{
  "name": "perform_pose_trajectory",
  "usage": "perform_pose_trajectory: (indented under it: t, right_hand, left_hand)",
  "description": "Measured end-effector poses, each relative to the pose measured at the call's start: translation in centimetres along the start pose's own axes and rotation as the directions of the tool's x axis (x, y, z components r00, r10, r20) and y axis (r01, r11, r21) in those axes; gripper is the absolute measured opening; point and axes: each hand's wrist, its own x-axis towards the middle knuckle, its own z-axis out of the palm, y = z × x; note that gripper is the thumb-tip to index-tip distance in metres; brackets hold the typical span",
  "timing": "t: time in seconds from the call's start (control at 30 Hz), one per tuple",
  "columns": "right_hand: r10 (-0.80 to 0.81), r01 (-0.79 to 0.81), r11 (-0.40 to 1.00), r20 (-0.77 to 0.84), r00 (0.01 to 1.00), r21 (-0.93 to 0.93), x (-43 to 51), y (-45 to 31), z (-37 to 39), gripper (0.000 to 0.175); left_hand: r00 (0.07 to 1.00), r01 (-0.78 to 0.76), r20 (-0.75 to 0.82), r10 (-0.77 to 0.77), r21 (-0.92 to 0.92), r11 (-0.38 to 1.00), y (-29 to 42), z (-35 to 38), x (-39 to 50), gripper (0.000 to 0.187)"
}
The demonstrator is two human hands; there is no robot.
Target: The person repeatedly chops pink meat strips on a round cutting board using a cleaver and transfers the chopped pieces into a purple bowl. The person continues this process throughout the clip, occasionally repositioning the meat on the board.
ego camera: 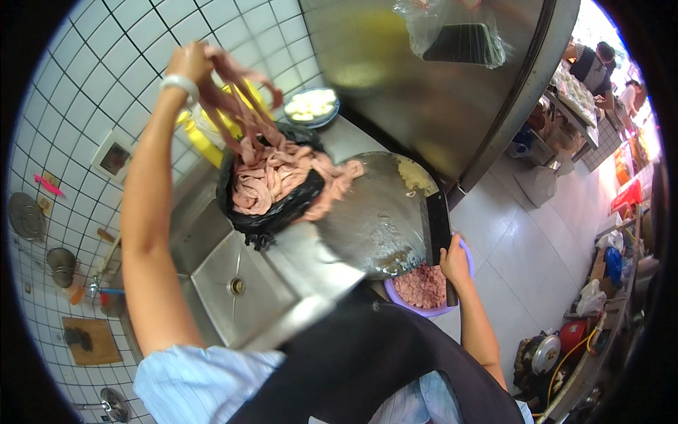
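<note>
My left hand, with a white bangle at its wrist, is raised and grips long pink strips of what looks like raw intestine. They hang down into a black plastic bag full of more coiled strips. Some strips spill from the bag onto a wet round chopping board. At the board's right edge, my right hand is closed around the handle of a dark-bladed cleaver. Below the board, a purple basin contains chopped pink meat.
A stainless steel sink lies left of the board. Behind the bag are a yellow container and a bowl of white pieces. A metal cabinet borders the counter. Another person stands at a far table.
</note>
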Motion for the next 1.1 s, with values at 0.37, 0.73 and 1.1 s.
perform_pose_trajectory:
  t: [0.37,0.73,1.1]
  right_hand:
    - [0.098,-0.098,0.995,0.017,0.995,0.004,-0.4,-0.8,-0.6,0.041]
    - [-0.063,0.057,0.996,-0.088,0.994,-0.066,-1.0,0.9,0.3,0.044]
    - [-0.046,0.045,0.999,-0.082,0.996,-0.021,-0.4,2.6,1.2,0.043]
  left_hand:
    - [0.984,0.146,0.083,-0.156,0.12,0.982,3.5,16.3,-19.7,0.029]
    - [0.903,-0.013,0.423,0.074,-0.144,0.989,10.7,19.5,-25.8,0.067]
    - [0.885,0.045,0.452,0.108,-0.316,0.948,12.1,20.2,-24.1,0.037]
